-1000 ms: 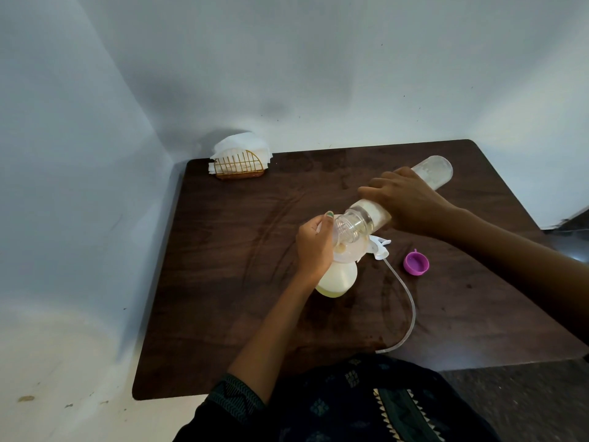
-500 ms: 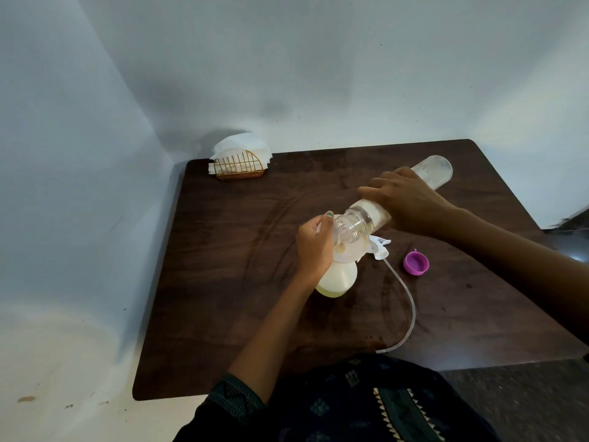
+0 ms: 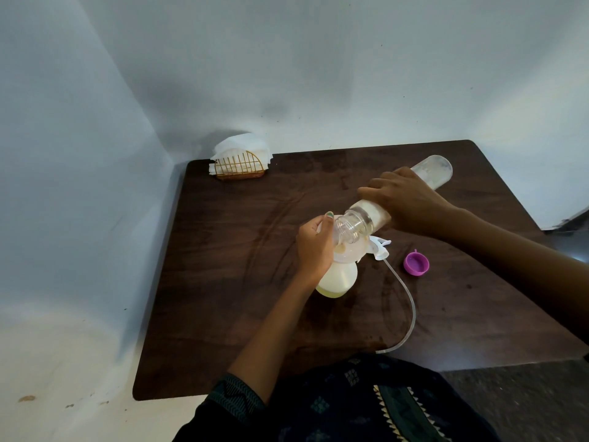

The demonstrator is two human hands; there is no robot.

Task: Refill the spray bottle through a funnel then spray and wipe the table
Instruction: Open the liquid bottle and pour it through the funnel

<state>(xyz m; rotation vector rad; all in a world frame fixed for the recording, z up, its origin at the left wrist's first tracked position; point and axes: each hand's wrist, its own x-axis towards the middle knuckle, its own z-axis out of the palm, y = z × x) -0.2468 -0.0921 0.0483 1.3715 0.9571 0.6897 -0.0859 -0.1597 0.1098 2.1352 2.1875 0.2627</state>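
Head view, left hand point(image 3: 314, 248): curled round the clear funnel point(image 3: 349, 248) at its left rim, thumb up by the rim; grip clamped on the funnel.
Head view, right hand point(image 3: 406, 202): wrapped over the middle of the refill bottle point(image 3: 435, 170), fingers across the top; grip clamped on the refill bottle.
Refill bottle: clear, long, tilted down to the left, base raised toward the far right, open neck inside the funnel's mouth; pale residue on the inner wall; whether liquid was flowing, could not tell.
Funnel: sat on top of the spray bottle point(image 3: 338, 277), a small patch of yellowish liquid seen in its bowl.
Spray bottle: stood upright near the middle of the tabletop point(image 3: 223, 282), head off, pale yellow liquid inside, mostly hidden behind the left hand and funnel.
Spray head point(image 3: 475, 247): white, lay on the tabletop just right of the funnel, partly hidden by it.
Dip tube point(image 3: 411, 311): clear, ran from the spray head in a curve toward the near edge of the tabletop.
Purple cap point(image 3: 416, 264): lay open side up on the tabletop, right of the spray head, apart from it.
Napkin holder point(image 3: 239, 167): gold wire, at the far left corner of the tabletop, white napkins point(image 3: 242, 148) stood in it.
Tabletop: dark wood, streaky marks on the surface, set into a corner of pale walls point(image 3: 287, 74).
Person: dark patterned sleeve point(image 3: 236, 397) on the left arm, dark patterned clothing at bottom of frame.
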